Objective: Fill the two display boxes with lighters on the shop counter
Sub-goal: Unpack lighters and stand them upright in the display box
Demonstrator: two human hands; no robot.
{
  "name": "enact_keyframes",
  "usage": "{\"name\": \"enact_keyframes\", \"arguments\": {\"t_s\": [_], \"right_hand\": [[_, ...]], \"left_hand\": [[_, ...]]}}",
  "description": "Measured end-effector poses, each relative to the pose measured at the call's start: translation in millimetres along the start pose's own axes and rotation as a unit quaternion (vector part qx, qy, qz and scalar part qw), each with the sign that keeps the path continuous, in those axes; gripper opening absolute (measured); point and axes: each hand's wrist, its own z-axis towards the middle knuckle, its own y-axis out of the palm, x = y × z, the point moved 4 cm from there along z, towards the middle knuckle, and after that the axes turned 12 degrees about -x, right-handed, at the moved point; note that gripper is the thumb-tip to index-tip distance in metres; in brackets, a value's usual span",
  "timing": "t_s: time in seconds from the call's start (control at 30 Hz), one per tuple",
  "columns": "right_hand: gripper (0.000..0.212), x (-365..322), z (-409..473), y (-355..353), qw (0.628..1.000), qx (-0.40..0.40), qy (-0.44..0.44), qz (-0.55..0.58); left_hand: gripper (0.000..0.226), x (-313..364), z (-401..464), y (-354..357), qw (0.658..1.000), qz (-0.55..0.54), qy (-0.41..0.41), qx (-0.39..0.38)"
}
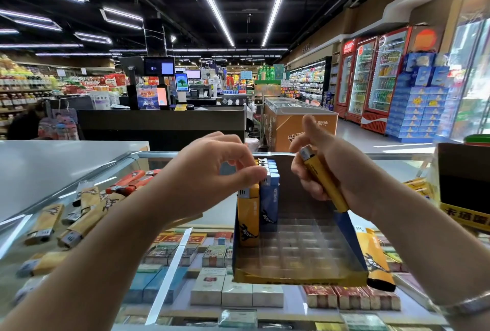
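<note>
glass worktop [217,215] in a supermarket; left hand [212,171] fingers pinch a boxed yellow lighter [248,220], right hand [331,169] fingers clamp another lighter [322,178].

The left hand [212,171] covers the top of a yellow lighter [248,220] in the display box [299,276]. Loose lighters [53,222] at left are blurred. A second box [464,187] is cut off at right.
</note>
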Motion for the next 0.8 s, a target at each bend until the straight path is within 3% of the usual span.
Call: {"name": "enact_keyframes", "arguments": {"t_s": [0.17,0.33,0.53,0.67,0.8], "right_hand": [[0.068,5.1,3.9,-3.5,0.998,-0.051,0.004,0.044],[0.081,13.2,7.8,9.8,0.982,-0.172,0.035,0.069],[0.073,18.4,13.3,16.5,0.962,-0.253,0.063,0.079],[0.066,19.1,12.8,19.0,0.968,-0.237,0.051,0.062],[0.033,7.2,5.8,6.8,0.995,-0.094,-0.016,0.026]], "left_hand": [[0.018,2.9,1.7,2.4,0.995,0.022,0.02,0.092],[0.028,9.8,3.6,17.6,0.994,0.023,0.07,0.086],[0.026,14.2,4.9,22.4,0.994,-0.02,0.081,0.075],[0.014,17.0,6.9,24.6,0.993,-0.043,0.093,0.061],[0.01,13.3,6.8,18.6,0.984,-0.154,0.073,0.057]]}}
